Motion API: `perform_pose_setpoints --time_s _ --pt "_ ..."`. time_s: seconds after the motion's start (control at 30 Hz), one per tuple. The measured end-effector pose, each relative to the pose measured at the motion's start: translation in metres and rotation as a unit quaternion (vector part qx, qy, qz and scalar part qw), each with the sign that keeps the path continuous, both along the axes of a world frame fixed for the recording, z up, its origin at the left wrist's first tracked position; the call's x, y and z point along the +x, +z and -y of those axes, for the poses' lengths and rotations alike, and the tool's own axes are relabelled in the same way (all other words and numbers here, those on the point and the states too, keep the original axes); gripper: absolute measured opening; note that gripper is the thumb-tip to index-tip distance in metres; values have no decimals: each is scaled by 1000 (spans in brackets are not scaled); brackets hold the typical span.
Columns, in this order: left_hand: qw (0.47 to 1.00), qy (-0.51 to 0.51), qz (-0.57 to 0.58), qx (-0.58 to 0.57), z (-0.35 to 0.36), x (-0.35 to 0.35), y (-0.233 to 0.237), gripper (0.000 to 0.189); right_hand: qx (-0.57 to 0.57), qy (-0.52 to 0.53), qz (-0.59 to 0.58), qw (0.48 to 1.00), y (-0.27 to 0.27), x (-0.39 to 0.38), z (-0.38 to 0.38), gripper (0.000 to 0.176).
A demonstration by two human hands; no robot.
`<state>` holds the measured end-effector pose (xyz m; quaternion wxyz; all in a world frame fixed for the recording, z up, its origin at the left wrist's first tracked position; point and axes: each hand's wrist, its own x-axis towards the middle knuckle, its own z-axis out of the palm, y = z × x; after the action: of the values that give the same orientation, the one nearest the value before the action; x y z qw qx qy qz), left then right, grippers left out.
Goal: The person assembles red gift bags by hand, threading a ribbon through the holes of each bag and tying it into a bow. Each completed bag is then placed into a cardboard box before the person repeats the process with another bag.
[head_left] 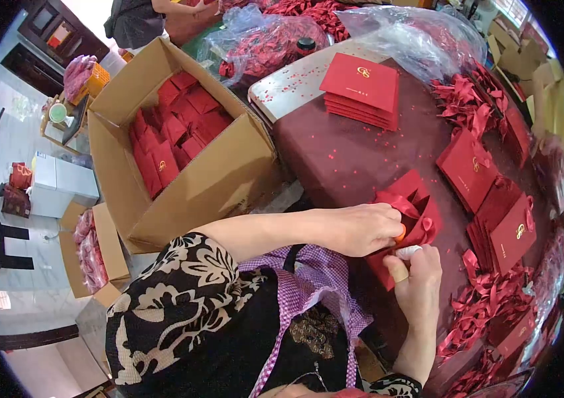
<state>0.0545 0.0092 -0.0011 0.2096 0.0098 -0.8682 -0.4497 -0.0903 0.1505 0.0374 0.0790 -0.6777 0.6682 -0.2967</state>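
A: Hands?
B: Left hand [361,229] clenched on the red ribbon bag [421,199], centre-right of frame on the maroon table [348,159]. Right hand [420,282] just below, pinching the bag's lower edge.
A: Around it?
B: Stack of red cards [361,89] top centre, cardboard box [222,179] left.

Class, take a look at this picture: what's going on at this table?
A person works at a dark red cloth-covered table on a red paper gift bag with a satin ribbon bow. The left hand grips the bag. The right hand meets its near edge, though its grip is unclear. A stack of flat red bags lies further along, and an open brown cardboard box beside the table holds more red pieces.
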Motion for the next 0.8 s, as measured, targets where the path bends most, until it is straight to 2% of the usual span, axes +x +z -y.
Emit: perform_pose_setpoints --time_s 0.07,0.13,0.17,0.23,0.27,0.33,0.4,0.47,0.53,0.63,0.67,0.7,0.73,0.77,0.8 --pt "1000 9 -3 -6 0 1 1 9 46 18 -2 999 9 -9 -3 40" --pt "1000 -2 14 -15 2 4 4 9 -4 -59 -27 998 15 -15 -5 44" --pt "999 -12 31 -23 3 4 6 11 23 -76 -24 997 30 -13 -3 45" --pt "999 -24 30 -26 0 2 9 12 -74 11 -95 993 34 -13 8 49" --pt "999 -36 29 -29 -2 1 10 12 -45 39 -96 994 33 -11 9 49" --pt "999 -50 12 -13 -2 -2 6 14 -28 84 -137 987 30 -11 13 46" --pt "998 -44 26 -35 -1 0 5 14 -31 73 -129 988 28 -9 14 40" --pt "999 -47 9 -21 -1 3 6 13 -41 87 -122 988 27 -11 15 36" --pt "998 -53 45 -2 -2 6 10 13 -44 91 -117 988 24 -12 16 35" --pt "999 -32 -10 11 -2 5 9 9 -54 90 -49 993 14 -13 17 27" --pt "999 -33 15 7 1 5 6 10 -60 107 -51 991 10 -15 19 26" --pt "999 -49 -9 7 5 5 6 10 -60 120 -52 990 7 -18 19 25" --pt "999 -27 35 6 6 7 4 10 -64 143 -31 987 5 -18 19 23" --pt "1000 0 18 22 8 7 5 7 -47 163 -12 985 5 -20 17 24" --pt "998 37 48 22 17 11 3 6 -29 183 10 983 2 -22 14 24"
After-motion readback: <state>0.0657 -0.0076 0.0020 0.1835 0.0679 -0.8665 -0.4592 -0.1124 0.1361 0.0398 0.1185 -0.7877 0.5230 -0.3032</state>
